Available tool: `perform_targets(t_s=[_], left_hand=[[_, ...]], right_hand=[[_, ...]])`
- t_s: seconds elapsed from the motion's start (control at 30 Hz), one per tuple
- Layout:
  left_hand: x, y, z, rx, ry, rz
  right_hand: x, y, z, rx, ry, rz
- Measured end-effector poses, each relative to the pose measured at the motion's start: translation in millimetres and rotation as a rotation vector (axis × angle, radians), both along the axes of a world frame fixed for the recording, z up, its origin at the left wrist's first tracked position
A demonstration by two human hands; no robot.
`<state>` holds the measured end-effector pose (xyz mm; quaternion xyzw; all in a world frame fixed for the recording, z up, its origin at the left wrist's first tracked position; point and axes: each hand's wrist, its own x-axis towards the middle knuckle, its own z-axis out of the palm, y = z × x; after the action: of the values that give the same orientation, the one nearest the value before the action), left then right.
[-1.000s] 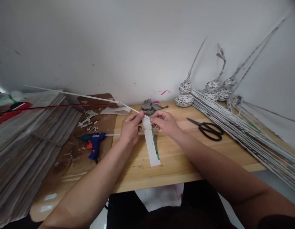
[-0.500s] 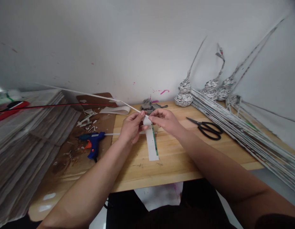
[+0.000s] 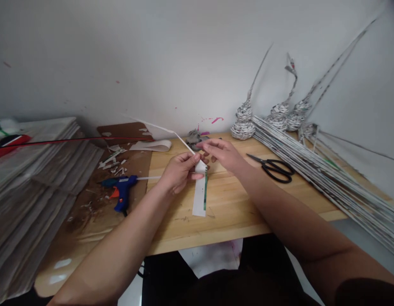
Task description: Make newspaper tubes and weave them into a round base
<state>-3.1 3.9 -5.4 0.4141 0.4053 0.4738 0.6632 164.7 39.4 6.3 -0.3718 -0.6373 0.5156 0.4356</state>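
Note:
My left hand (image 3: 182, 170) pinches the top of a white paper strip (image 3: 199, 197) with a green edge. The strip's lower part hangs down over the table. From the same pinch a thin white paper rod (image 3: 183, 142) runs up and to the left, bending partway along. My right hand (image 3: 220, 154) is just right of the pinch, its fingers apart and loosely curved, with nothing visible in them. A little of the paper's folded top shows between thumb and fingers of my left hand.
A blue glue gun (image 3: 123, 191) lies left, near paper scraps (image 3: 111, 159) and a stack of newspaper (image 3: 50, 182). Black-handled scissors (image 3: 276, 170) lie right, by a bundle of paper rods (image 3: 311, 170). Woven paper gourd shapes (image 3: 243, 121) stand against the wall.
My right hand has let go of the paper and moved slightly up and away. The paper rod now slopes more steeply and bends; the strip has tilted, its lower end shifting left.

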Motion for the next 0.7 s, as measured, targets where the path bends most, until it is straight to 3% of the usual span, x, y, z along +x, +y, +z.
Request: perform_targets(t_s=[0.17, 0.27, 0.7], left_hand=[[5.3, -8.6, -2.0, 0.006, 0.065, -0.150], [7.9, -11.2, -3.0, 0.025, 0.076, -0.162], [8.0, -13.2, -3.0, 0.063, 0.194, -0.239]], right_hand=[[4.5, 1.1, -5.9, -0.192, 0.069, 0.392], [6.2, -0.2, -6.4, -0.259, 0.112, 0.501], [14.3, -0.5, 4.8, -0.047, -0.021, 0.405]])
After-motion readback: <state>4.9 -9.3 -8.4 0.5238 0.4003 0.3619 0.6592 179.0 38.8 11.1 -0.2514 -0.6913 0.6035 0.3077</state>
